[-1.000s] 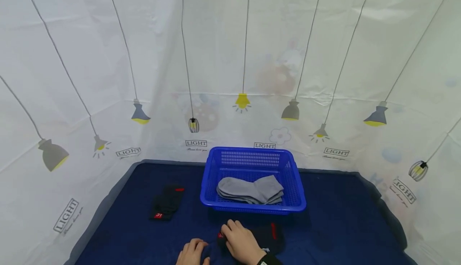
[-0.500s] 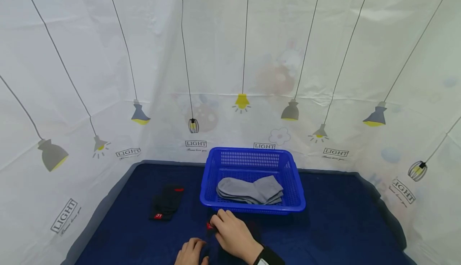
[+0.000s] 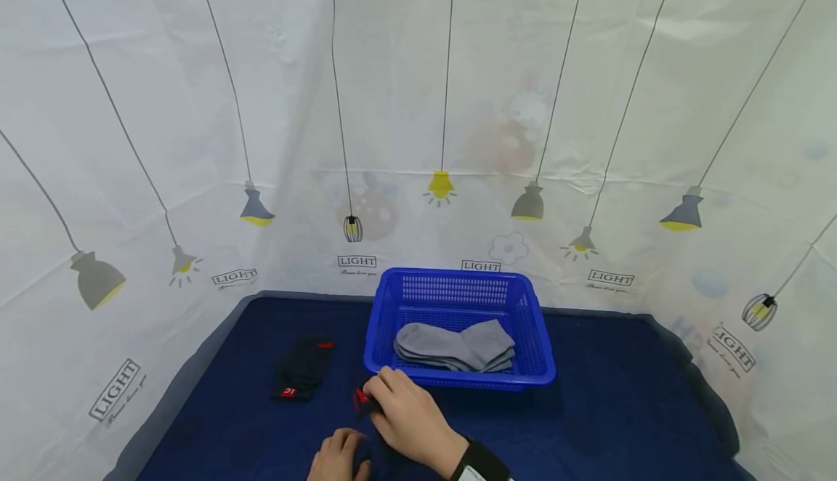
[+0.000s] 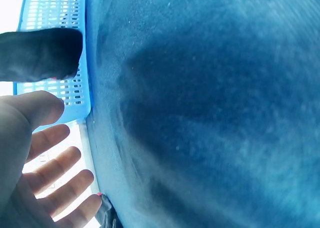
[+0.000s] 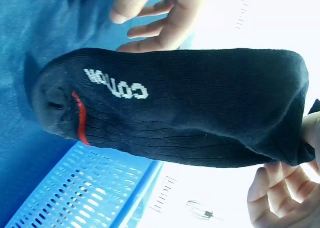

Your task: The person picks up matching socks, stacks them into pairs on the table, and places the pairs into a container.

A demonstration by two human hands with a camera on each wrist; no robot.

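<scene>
My right hand [image 3: 415, 419] pinches one end of a black sock [image 3: 363, 399] in front of the basket. In the right wrist view the sock [image 5: 190, 102] hangs stretched out from the right hand's fingers [image 5: 285, 193], showing white COTTON lettering and a red stripe. My left hand [image 3: 336, 458] is to the left of it and nearer the body. Its fingers [image 4: 60, 163] are spread loosely with nothing in them in the left wrist view, and the sock [image 4: 40, 55] hangs alongside. Back left on the cloth lie folded black socks [image 3: 304, 368] with red marks.
A blue plastic basket [image 3: 458, 381] stands at the back middle, with a stack of grey socks [image 3: 451, 343] inside. Dark blue cloth [image 3: 621, 408] covers the table. A white curtain [image 3: 405, 103] printed with lamps hangs behind and at both sides.
My right hand has drawn the black sock up off the cloth and carried it left and toward the back. The left hand has shifted slightly left.
</scene>
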